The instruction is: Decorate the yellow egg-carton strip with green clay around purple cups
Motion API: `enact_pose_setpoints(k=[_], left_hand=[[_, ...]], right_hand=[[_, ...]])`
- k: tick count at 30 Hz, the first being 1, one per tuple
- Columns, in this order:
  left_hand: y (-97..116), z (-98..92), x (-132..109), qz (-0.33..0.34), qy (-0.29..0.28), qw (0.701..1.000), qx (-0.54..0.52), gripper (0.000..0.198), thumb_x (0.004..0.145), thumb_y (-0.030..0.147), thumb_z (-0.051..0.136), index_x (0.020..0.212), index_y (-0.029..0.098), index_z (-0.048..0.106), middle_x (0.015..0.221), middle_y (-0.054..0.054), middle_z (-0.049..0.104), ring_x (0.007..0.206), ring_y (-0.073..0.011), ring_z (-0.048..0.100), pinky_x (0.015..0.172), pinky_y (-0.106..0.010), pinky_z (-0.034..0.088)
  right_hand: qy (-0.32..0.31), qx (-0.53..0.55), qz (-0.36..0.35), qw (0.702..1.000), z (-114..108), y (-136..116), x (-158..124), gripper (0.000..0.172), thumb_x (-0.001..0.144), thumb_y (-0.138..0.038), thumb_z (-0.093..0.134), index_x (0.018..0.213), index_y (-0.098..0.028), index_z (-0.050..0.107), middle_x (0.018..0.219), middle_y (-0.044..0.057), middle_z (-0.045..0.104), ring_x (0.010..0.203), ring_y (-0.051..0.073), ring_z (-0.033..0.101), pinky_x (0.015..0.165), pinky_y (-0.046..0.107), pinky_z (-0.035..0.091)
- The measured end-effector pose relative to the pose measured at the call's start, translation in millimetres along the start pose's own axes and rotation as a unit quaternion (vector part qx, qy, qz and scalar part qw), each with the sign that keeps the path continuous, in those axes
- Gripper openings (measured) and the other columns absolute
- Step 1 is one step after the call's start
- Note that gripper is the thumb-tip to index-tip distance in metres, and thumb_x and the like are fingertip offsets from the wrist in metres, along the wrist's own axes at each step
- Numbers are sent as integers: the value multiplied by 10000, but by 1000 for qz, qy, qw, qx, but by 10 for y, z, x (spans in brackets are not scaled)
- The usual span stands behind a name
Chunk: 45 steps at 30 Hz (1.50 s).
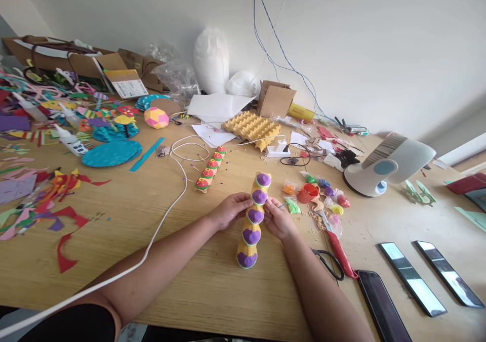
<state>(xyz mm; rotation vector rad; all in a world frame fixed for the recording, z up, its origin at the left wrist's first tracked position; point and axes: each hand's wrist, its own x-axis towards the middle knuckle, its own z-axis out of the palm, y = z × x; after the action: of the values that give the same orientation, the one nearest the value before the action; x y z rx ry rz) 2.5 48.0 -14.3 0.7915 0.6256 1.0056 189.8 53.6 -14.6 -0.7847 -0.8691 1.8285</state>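
A strip of yellow egg carton (pixel 248 227) is held up over the table, its several bumps topped with purple patches edged in pale green. My left hand (pixel 231 210) grips its left side near the upper end. Opposite, my right hand (pixel 280 218) pinches the right side; a thin, bluish tip pokes out beside its fingers, too small to name. Beyond my left hand lies a second egg-carton strip (pixel 210 169) with red and green bumps, yellow rings and pins sticking out sideways. Small bags of coloured clay (pixel 292 205) surround a red cup (pixel 308 194) just past my right hand.
Red-handled scissors (pixel 340 253) and several phones (pixel 383 301) lie at the right, below a white fan (pixel 387 165). A white cable (pixel 167 213) crosses above my left forearm. Paper scraps (pixel 68 215) and glue bottles (pixel 71 140) crowd the left; an egg tray (pixel 252 127) sits behind.
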Motion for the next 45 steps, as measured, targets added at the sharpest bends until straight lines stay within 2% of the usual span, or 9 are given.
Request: enact_pose_setpoints(k=[5, 11, 19, 25, 32, 36, 40, 45], left_hand=[[-4, -2, 15, 13, 26, 999, 18, 287, 767, 391, 804, 931, 161, 751, 914, -42, 727, 795, -152, 638, 725, -268, 482], [-16, -1, 7, 1, 29, 999, 25, 259, 771, 395, 799, 891, 171, 752, 876, -26, 709, 776, -136, 619, 712, -254, 475], [-12, -32, 21, 5, 25, 998, 59, 306, 758, 420, 803, 940, 177, 759, 930, -49, 714, 817, -157, 623, 756, -277, 487], [-5, -108, 63, 27, 23, 989, 142, 357, 733, 428, 817, 971, 166, 769, 957, -66, 738, 843, -187, 647, 786, -301, 502], [-35, -100, 69, 41, 48, 982, 176, 323, 753, 436, 794, 913, 156, 782, 868, -65, 744, 772, -190, 648, 720, -290, 497], [-14, -84, 46, 34, 33, 992, 120, 301, 733, 399, 823, 899, 153, 771, 856, -56, 732, 768, -172, 641, 723, -273, 485], [21, -60, 13, -3, -22, 1000, 6, 341, 836, 455, 726, 980, 146, 751, 914, -79, 727, 792, -165, 647, 744, -284, 508], [13, -47, 14, -27, -22, 998, -46, 266, 847, 359, 738, 989, 135, 751, 926, -88, 728, 799, -152, 656, 741, -253, 522]], right_hand=[[1, -95, -23, 995, 33, -43, -14, 327, 718, -432, 843, 935, -224, 714, 867, 12, 708, 735, 143, 629, 729, 287, 523], [14, -227, -85, 970, 62, -97, -21, 270, 742, -451, 810, 887, -232, 747, 904, 29, 748, 810, 199, 663, 800, 341, 528], [44, -353, -131, 925, 17, -119, -20, 299, 803, -492, 739, 892, -207, 759, 850, 47, 751, 771, 216, 656, 716, 329, 508], [37, -378, -136, 915, -40, -85, 8, 324, 809, -512, 726, 910, -205, 752, 834, 41, 739, 719, 195, 629, 660, 307, 484], [61, -410, -152, 897, -49, -97, 2, 279, 788, -477, 763, 797, -199, 740, 611, -13, 587, 546, 123, 435, 516, 265, 324], [60, -391, -142, 907, -16, -100, -5, 284, 783, -488, 764, 801, -205, 747, 637, -4, 611, 574, 136, 469, 540, 270, 361], [60, -335, -129, 931, 53, -107, -29, 270, 779, -491, 766, 817, -224, 747, 753, 21, 688, 673, 179, 570, 639, 307, 450], [55, -279, -133, 949, 92, -103, -40, 251, 796, -462, 755, 907, -240, 716, 862, 32, 692, 777, 197, 601, 747, 336, 483]])
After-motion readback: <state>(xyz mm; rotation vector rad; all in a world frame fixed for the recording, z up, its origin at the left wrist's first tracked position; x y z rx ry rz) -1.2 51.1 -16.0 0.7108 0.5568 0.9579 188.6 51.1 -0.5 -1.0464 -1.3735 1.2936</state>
